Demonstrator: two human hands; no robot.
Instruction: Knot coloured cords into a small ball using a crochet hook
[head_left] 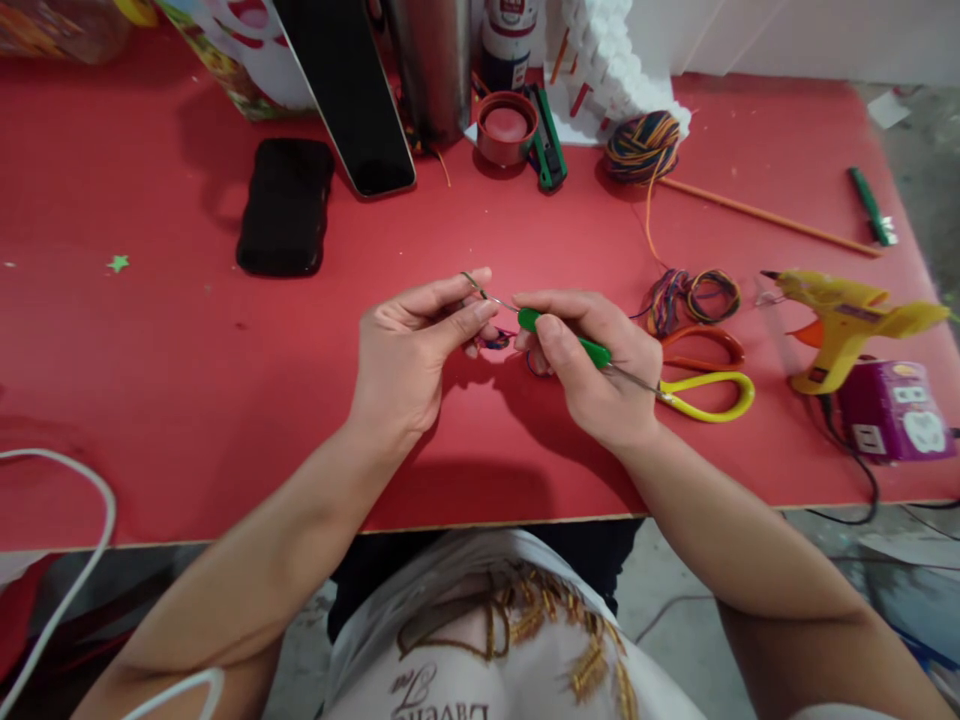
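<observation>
Above the middle of the red table, my right hand (pixel 600 360) is closed around the green handle of a crochet hook (pixel 529 320), whose metal shaft points left. My left hand (pixel 420 345) faces it, thumb and forefinger pinching close to the hook's tip. Dark multicoloured yarn (pixel 495 341) shows below the left thumb, between the two hands; a strand loops at the left forefinger. Most of the yarn work is hidden by my fingers. Right of my right hand lie a loose yarn bundle (pixel 667 300) and scissors (pixel 709 395) with one yellow and one orange handle loop.
A multicoloured yarn ball (pixel 642 147) sits at the back by an orange stick (pixel 772 216). A yellow glue gun (pixel 840 315) and purple power box (pixel 892 410) stand at right. A black case (pixel 286 205) and a leaning phone (pixel 349 95) are back left. A green cutter (pixel 550 145) lies behind.
</observation>
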